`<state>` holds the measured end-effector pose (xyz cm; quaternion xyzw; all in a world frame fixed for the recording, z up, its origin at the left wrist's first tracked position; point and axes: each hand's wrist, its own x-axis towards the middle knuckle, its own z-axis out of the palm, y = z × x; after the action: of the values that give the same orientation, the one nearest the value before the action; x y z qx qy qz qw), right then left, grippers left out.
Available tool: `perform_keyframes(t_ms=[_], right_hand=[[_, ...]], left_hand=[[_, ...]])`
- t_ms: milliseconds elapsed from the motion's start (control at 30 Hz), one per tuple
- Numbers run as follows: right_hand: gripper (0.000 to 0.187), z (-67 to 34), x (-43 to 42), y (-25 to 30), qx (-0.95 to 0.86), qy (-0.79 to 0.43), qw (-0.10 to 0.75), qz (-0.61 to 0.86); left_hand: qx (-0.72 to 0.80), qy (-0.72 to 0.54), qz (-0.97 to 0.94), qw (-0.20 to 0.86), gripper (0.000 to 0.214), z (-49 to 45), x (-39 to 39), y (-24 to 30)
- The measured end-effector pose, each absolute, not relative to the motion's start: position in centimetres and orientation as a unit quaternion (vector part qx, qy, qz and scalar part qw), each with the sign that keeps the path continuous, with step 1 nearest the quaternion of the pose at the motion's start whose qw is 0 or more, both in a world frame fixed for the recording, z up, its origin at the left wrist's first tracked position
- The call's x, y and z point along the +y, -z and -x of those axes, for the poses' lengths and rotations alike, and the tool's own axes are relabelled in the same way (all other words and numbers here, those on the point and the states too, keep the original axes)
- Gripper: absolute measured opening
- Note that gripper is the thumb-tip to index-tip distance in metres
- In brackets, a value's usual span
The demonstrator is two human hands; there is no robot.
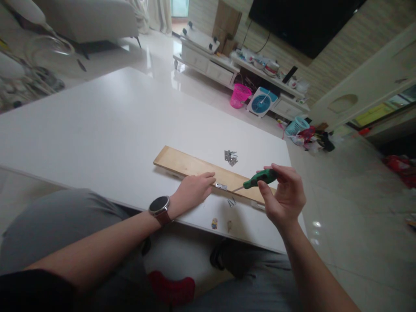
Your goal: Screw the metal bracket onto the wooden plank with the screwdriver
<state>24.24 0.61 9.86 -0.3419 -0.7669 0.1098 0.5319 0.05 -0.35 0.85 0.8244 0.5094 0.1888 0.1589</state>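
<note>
A long, narrow wooden board lies on the white table, slightly raised along its near side. My left hand, wearing a watch on the wrist, holds the board near its middle, fingers on its top and near edge. Just right of these fingers, a small metal hinge sits at the board's near edge. In my right hand is a green-handled screwdriver, gripped by thumb and fingers. Its shaft slants down left, with the tip at the board's near edge beside the hinge. Whether it touches a screw is too small to tell.
Beyond the board lies a small pile of hinges and screws. Several loose screws and a small yellow cartoon sticker are on the near part of the white table. My legs are under its near edge.
</note>
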Motion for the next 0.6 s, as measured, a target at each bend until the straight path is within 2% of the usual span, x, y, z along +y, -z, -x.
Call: perform_keyframes(t_ms=[333, 600], right_hand=[[0.045, -28.5, -2.2, -8.3, -0.809, -0.077, 0.424, 0.4], [0.044, -29.2, -3.6, -7.2, -0.806, -0.109, 0.396, 0.426]], left_hand=[[0.508, -0.182, -0.829, 0.148, 0.023, -0.3, -0.6, -0.9], [0.51, -0.186, -0.827, 0.148, 0.021, -0.6, -0.6, -0.7]])
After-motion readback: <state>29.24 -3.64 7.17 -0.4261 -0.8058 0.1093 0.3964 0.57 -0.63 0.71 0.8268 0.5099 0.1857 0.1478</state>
